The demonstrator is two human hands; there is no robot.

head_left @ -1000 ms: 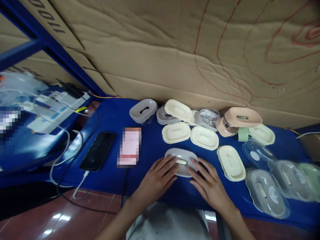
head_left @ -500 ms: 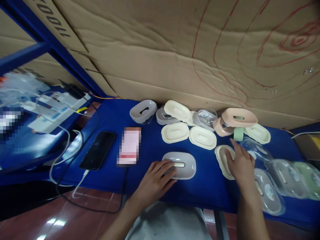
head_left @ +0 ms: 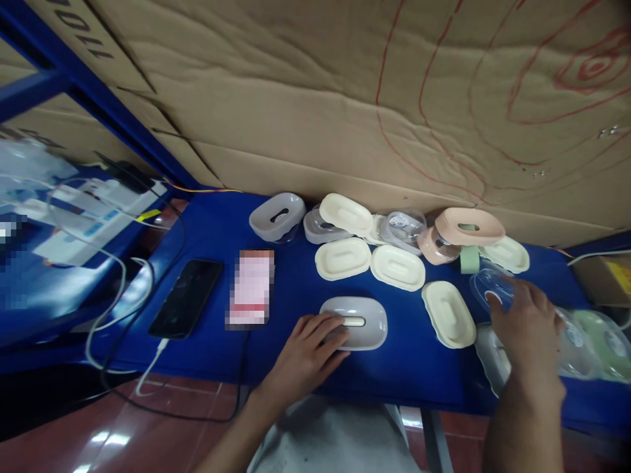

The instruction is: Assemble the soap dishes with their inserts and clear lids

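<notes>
A grey oval dish (head_left: pixel 372 322) with a cream piece in its slot lies on the blue table. The fingers of my left hand (head_left: pixel 313 348) rest spread on its left part. Over at the right, my right hand (head_left: pixel 530 322) reaches above a clear plastic lid (head_left: pixel 493 286), fingers apart; whether it touches the lid is unclear. Partly under my right hand is a grey dish (head_left: pixel 490 358) with a clear cover. Left of that hand lies a cream oval tray (head_left: pixel 448 314). Two more cream trays (head_left: pixel 344 258) sit behind the grey dish.
Grey dishes (head_left: pixel 277 217) and a peach dish (head_left: pixel 470 226) stand along the cardboard wall (head_left: pixel 276 85). A black phone (head_left: pixel 186 299), a lit phone (head_left: pixel 251 286) and cables are at left. Covered green dishes (head_left: pixel 604 341) lie at far right, near a green tape roll (head_left: pixel 470 260).
My right hand has moved right, away from the cream tray, which now lies uncovered and slightly turned. My left hand stays on the grey dish.
</notes>
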